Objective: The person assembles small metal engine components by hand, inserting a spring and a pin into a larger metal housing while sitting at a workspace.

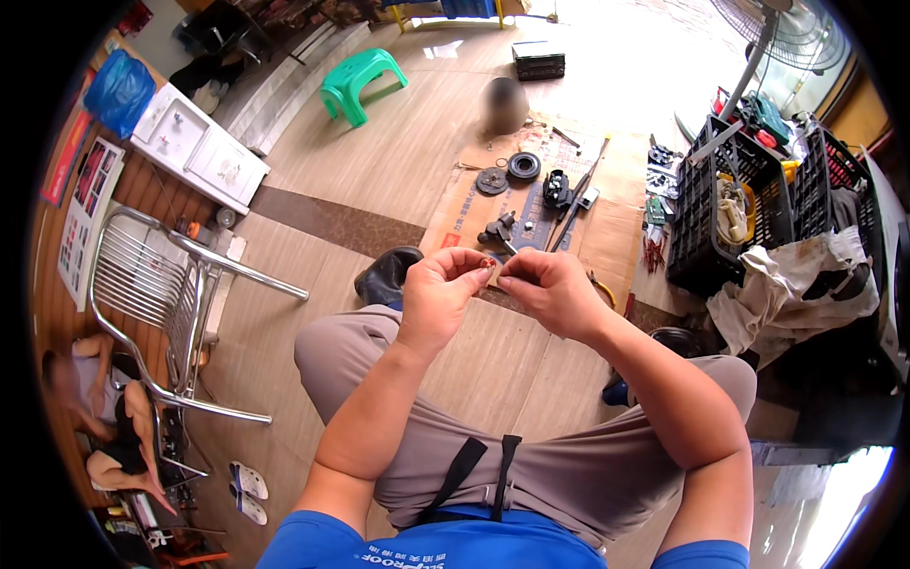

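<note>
My left hand (445, 289) is closed in a pinch on a small reddish part (488, 264), too small to name surely. Close beside it, my right hand (555, 289) is pinched too, its fingertips almost meeting the left ones; what they hold is hidden. Both hands are raised above the floor between my knees. Beyond them a cardboard sheet (607, 242) lies flat. On it are a black ring (524, 166), a dark grooved disc (492, 181), a black housing-like part (556, 191), a dark metal piece (497, 229) and a long thin tool (588, 178).
Black crates (697, 261) with tools and a draped whitish cloth (791, 294) stand on the right, near a fan (787, 33). A green stool (365, 74) is far left of centre. At left are a metal chair (142, 256), slippers (248, 482) and a seated person (118, 427).
</note>
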`<state>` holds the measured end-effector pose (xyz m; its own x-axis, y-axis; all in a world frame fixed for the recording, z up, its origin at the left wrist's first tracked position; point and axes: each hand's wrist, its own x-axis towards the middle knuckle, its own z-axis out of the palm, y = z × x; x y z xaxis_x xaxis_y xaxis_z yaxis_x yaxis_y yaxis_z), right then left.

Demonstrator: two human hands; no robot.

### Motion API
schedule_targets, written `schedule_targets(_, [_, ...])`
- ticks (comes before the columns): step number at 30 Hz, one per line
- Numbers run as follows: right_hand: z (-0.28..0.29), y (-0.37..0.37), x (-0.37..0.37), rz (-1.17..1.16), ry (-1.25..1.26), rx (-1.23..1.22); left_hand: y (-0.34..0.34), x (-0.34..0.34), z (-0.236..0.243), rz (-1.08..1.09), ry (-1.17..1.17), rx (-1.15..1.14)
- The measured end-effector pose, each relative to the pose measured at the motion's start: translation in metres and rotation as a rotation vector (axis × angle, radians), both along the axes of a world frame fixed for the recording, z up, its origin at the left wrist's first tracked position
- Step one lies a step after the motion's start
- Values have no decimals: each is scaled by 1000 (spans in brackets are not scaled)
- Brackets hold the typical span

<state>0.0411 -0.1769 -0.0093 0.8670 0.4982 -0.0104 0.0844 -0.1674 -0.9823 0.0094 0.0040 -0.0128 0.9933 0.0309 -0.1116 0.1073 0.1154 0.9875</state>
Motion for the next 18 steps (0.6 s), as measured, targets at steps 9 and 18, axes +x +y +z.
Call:
schedule_targets(9, [15,-6,2,19,-282,-184,4,0,0,-44,129,-197])
schedule_targets(18, [11,-2,0,16,-381,-111,9,1,-4,-55,256,-588])
